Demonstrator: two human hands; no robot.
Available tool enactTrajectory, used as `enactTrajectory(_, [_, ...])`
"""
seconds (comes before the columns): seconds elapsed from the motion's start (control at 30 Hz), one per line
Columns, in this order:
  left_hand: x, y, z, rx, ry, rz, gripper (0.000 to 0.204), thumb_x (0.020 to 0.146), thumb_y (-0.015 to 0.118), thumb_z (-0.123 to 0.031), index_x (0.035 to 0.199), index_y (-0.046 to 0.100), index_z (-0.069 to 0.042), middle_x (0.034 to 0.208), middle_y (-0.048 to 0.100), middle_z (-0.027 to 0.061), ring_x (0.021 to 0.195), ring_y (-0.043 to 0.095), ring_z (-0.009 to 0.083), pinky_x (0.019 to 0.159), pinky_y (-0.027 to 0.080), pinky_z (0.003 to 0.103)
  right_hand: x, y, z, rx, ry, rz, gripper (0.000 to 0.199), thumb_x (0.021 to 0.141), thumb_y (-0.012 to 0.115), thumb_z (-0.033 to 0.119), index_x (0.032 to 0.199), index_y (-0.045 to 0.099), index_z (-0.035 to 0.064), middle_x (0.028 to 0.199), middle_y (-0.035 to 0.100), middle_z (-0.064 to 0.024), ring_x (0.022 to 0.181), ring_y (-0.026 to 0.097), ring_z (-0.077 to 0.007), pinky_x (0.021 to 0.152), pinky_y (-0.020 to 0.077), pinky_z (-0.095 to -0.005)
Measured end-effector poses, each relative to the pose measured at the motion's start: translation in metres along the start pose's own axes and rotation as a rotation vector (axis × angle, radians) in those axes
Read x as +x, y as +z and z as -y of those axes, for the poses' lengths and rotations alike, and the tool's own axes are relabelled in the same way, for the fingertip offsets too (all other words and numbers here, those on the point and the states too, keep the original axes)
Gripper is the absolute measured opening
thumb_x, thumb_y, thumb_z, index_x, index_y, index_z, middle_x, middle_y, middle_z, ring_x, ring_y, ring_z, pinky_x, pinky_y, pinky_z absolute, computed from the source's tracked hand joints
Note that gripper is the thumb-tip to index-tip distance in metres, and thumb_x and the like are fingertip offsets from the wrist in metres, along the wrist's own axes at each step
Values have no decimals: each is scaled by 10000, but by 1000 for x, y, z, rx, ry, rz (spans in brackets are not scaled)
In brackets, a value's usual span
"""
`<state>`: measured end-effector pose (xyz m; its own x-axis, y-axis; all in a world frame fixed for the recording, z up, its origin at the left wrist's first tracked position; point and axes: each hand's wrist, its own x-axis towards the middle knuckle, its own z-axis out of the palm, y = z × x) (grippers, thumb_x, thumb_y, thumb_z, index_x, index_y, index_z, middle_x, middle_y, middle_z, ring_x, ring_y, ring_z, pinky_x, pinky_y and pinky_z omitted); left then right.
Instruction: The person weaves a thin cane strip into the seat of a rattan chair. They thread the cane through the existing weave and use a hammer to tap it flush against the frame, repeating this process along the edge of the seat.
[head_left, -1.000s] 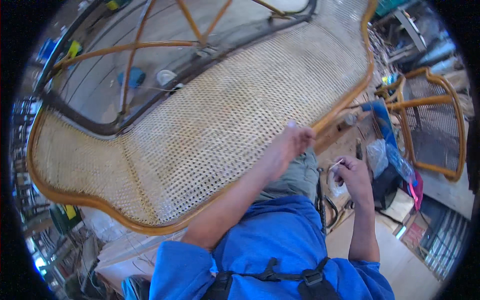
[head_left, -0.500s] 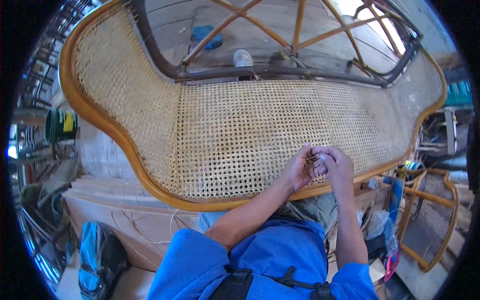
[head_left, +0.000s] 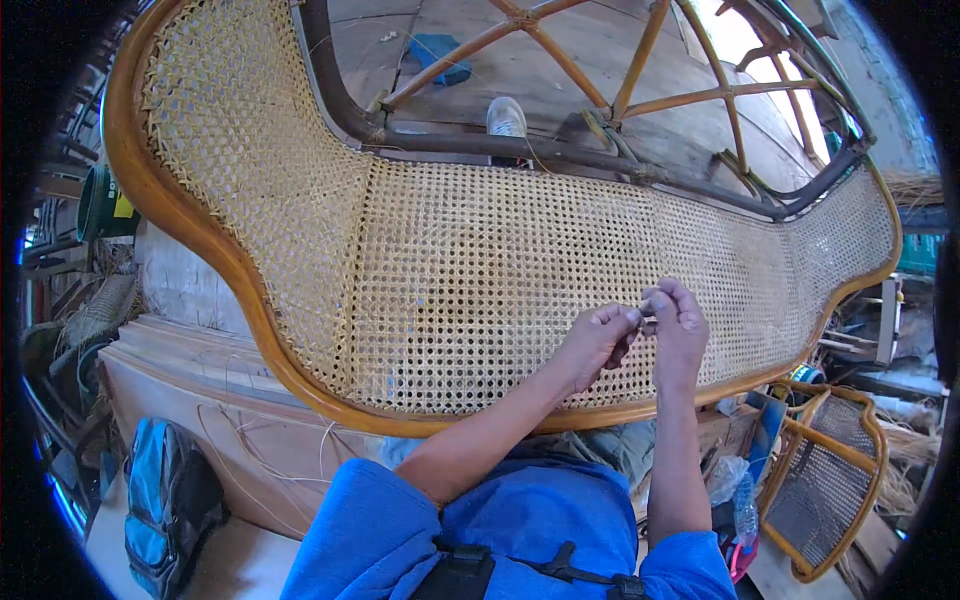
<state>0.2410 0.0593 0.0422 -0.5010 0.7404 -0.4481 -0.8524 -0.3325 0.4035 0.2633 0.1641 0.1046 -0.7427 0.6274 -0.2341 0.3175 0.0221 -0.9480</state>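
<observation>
A long curved rattan furniture back with a woven cane panel (head_left: pixel 500 280) and a glossy brown frame (head_left: pixel 190 240) lies in front of me. Over the panel's near right part, my left hand (head_left: pixel 598 345) is curled closed, thumb and finger pinched together. Beside it, my right hand (head_left: pixel 682 330) has its thumb and fingers pressed together, tips almost meeting the left fingertips. Something small and dark sits between the fingertips, too small to make out. The left palm is turned away, so its contents are hidden.
Crossed rattan rods (head_left: pixel 570 60) and a dark pole (head_left: pixel 480 147) run along the far side. A smaller cane-panelled piece (head_left: pixel 825 480) stands at the lower right. A blue backpack (head_left: pixel 155 500) is at the lower left, near a green container (head_left: pixel 105 205). A blue cloth (head_left: pixel 440 58) lies on the floor.
My left hand has closed from a cupped palm that showed several thin brown pieces. The right fingers have lifted out of that palm. The view has shifted slightly.
</observation>
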Motion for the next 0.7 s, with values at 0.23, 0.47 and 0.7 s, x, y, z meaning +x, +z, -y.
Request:
enactTrajectory(0.23, [4,-10,-21,265,50,-72,216,940,536,-271,907,615,-73,664,538,-32,456,395,27,387,296,178,12,-2,-27,101,116,183,108,854,628,90,944,640,31,818,629,-20,685,552,-68,554,431,-197])
enactTrajectory(0.47, [29,-52,-66,-201,-13,-149,241,945,515,-273,992,547,-39,676,515,-28,478,442,51,379,338,174,55,32,-32,188,125,160,66,890,562,72,940,574,31,791,594,-25,664,561,-85,535,436,-206])
enactTrajectory(0.7, [77,-101,-144,-329,239,-271,235,909,571,-317,875,537,-86,607,403,-57,511,398,55,436,340,218,139,75,-50,-188,-30,249,116,844,611,65,947,595,15,796,619,-32,693,562,-100,618,459,-231])
